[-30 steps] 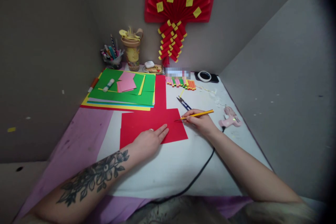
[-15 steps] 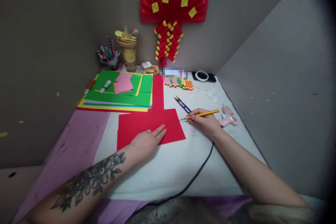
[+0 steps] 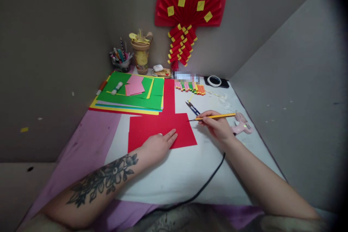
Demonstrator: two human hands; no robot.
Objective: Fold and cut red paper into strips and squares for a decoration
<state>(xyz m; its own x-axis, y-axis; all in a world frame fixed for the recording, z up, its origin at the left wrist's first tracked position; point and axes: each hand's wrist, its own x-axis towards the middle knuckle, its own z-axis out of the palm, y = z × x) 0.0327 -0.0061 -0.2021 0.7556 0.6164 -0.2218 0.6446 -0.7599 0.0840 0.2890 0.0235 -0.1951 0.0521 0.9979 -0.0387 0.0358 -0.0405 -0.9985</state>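
Observation:
A sheet of red paper (image 3: pixel 146 127) lies on the white-covered table in front of me. My left hand (image 3: pixel 159 145) rests flat on it, fingers stretched out toward the right. In my right hand (image 3: pixel 216 127) is a yellow pencil (image 3: pixel 220 116), gripped near its lower end, with its dark tip at the paper's upper right edge. Whether the tip touches the paper I cannot tell. Thread snips (image 3: pixel 191 108) with dark blue handles lie just beyond the right fingers, which partly hide them. Behind the right hand sits a pink glue gun (image 3: pixel 241 125).
Coloured paper sheets (image 3: pixel 130 104) are stacked at the back left, with a glue stick (image 3: pixel 116 88) on top. Small coloured paper rolls (image 3: pixel 190 88) line up at the back. A phone (image 3: pixel 224 82) lies back right. A black cable (image 3: pixel 206 181) crosses the front. A red paper fan (image 3: pixel 190 0) hangs above.
The whole view has shifted, so things appear farther right. The pencil tip has moved slightly up along the red paper's right edge. My left hand stays on the paper.

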